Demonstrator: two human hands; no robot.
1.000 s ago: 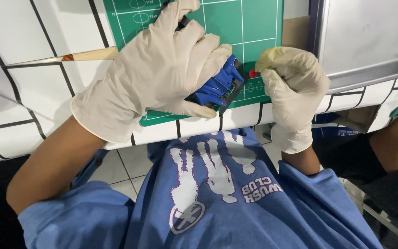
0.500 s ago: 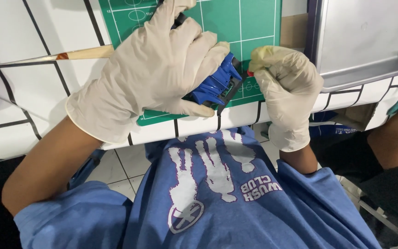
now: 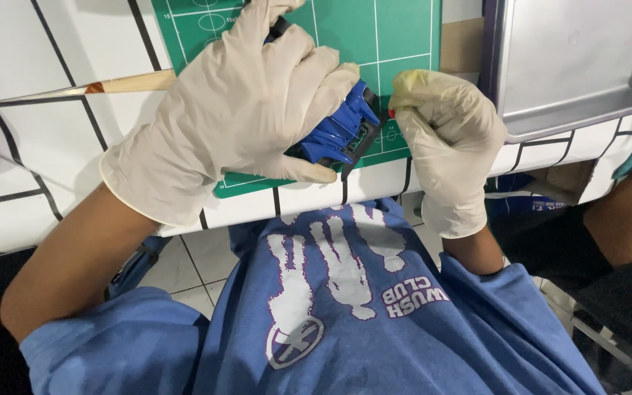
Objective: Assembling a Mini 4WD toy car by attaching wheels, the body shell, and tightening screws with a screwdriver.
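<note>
Both my hands wear pale latex gloves. My left hand (image 3: 235, 110) is wrapped over a blue and black plastic part (image 3: 341, 132), holding it against a green cutting mat (image 3: 396, 33) at the table's near edge. My right hand (image 3: 444, 139) is closed around a small tool with a red tip (image 3: 390, 113), which touches the right side of the blue part. Most of the tool is hidden inside my fist.
A thin wooden brush handle (image 3: 89, 88) lies on the white table with black lines (image 3: 31, 146), left of the mat. A grey metal tray (image 3: 579, 66) sits at the upper right. My blue shirt (image 3: 345, 314) fills the lower view.
My hands stay locked on the blue part and the tool. The view has slid slightly, so the hands and mat sit a little higher and further left in the picture.
</note>
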